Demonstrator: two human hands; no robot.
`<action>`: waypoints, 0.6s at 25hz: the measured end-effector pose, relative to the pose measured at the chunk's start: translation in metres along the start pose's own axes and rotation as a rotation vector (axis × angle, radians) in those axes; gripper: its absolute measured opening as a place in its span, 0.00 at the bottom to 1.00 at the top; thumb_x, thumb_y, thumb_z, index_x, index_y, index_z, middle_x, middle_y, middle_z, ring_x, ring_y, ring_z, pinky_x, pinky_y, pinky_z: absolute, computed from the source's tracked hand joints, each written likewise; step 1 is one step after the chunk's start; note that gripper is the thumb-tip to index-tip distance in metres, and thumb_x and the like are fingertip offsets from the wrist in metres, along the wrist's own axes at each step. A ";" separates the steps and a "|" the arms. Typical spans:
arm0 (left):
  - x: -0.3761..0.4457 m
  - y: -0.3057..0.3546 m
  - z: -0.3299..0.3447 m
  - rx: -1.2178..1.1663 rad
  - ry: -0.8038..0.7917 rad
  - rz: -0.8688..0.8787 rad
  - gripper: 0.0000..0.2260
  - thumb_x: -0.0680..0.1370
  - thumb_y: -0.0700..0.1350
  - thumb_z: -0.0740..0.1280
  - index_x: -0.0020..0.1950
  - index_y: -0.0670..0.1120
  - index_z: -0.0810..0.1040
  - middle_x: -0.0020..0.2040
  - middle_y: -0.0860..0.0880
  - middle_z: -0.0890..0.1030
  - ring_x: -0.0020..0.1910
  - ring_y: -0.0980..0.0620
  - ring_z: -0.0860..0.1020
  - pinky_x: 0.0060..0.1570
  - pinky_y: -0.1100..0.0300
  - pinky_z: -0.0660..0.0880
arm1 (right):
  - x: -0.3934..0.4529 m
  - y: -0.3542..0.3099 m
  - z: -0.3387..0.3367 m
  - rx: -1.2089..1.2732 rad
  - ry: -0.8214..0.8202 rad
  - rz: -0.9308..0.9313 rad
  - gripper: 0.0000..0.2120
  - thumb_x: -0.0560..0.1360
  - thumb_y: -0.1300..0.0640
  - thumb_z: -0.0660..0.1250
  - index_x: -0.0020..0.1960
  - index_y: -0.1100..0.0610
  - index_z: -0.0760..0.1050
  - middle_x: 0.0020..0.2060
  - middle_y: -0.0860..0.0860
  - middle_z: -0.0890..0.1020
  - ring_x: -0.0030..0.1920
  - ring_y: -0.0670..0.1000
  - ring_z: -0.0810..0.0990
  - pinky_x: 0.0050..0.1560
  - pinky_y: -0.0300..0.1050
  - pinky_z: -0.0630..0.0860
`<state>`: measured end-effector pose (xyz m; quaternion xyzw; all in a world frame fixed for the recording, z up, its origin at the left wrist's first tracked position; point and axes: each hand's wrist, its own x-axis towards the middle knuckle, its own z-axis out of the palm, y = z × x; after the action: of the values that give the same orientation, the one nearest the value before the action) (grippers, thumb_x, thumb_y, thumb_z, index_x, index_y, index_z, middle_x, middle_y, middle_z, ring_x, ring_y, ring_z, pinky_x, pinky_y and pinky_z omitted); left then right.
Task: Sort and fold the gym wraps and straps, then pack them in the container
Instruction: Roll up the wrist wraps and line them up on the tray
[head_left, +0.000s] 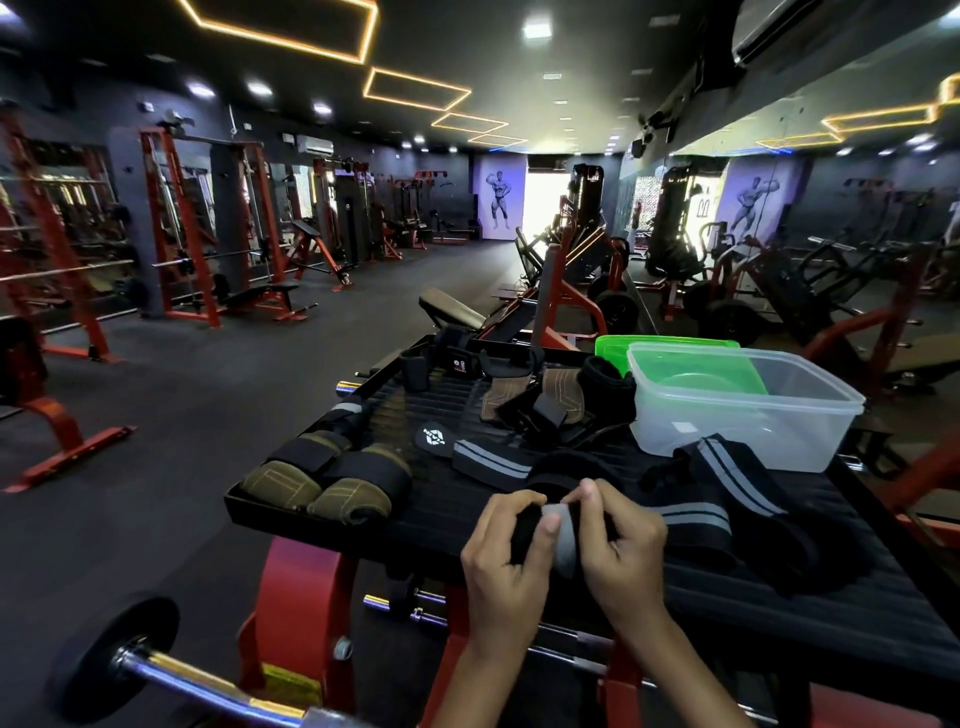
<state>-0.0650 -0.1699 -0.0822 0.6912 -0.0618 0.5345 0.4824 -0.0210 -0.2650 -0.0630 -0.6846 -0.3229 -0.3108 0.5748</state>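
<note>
At the far left a chrome barbell (171, 675) with a round black plate juts into view below the black ribbed platform (779, 613), which sits on a red steel frame. On the platform's left edge lie two olive, stitched lifting grips (317, 491) with broad black cuffs, padded and rounded, side by side and touching. Just right of them a small black oval tab with a white logo (434, 437) lies flat, next to a folded black strap with grey stripes (493, 465). Farther back sit brown suede grips (524, 397) among a heap of black straps. At the near edge the left hand (506, 561) curls its fingers round a rolled black wrap with a grey band (558, 535), thumb pressing the grey part; the right hand (621, 540) pinches the same roll from the other side, thumb and forefinger closed on its top edge. The roll is held just above the platform, between both hands. To the right a longer black wrap with grey stripes (727, 493) trails loosely across the ribbed surface. Behind it stands the clear plastic container (748, 410), rectangular with rounded corners, with a translucent green lid (670, 345) behind it and showing through it.
</note>
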 end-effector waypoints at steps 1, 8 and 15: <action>0.001 -0.003 -0.003 0.017 -0.026 0.055 0.14 0.79 0.58 0.60 0.47 0.48 0.76 0.41 0.54 0.79 0.43 0.63 0.77 0.46 0.71 0.72 | 0.001 -0.002 0.002 0.056 -0.001 0.081 0.23 0.78 0.47 0.56 0.31 0.60 0.73 0.23 0.54 0.71 0.24 0.49 0.69 0.26 0.41 0.65; 0.007 0.005 0.005 -0.111 0.012 -0.269 0.15 0.76 0.55 0.59 0.35 0.48 0.75 0.30 0.52 0.76 0.30 0.61 0.73 0.33 0.70 0.68 | 0.001 -0.007 -0.006 -0.176 -0.087 -0.238 0.15 0.79 0.53 0.58 0.41 0.62 0.76 0.35 0.50 0.78 0.35 0.44 0.75 0.37 0.35 0.70; 0.018 -0.005 0.000 -0.037 -0.029 -0.071 0.12 0.77 0.51 0.61 0.41 0.45 0.78 0.37 0.56 0.79 0.40 0.63 0.77 0.43 0.74 0.70 | 0.011 -0.002 0.000 -0.105 -0.077 -0.032 0.18 0.77 0.47 0.59 0.38 0.59 0.77 0.31 0.46 0.78 0.32 0.41 0.75 0.32 0.35 0.70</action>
<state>-0.0547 -0.1595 -0.0711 0.6918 -0.0540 0.5055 0.5128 -0.0160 -0.2643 -0.0533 -0.7199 -0.3388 -0.3099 0.5204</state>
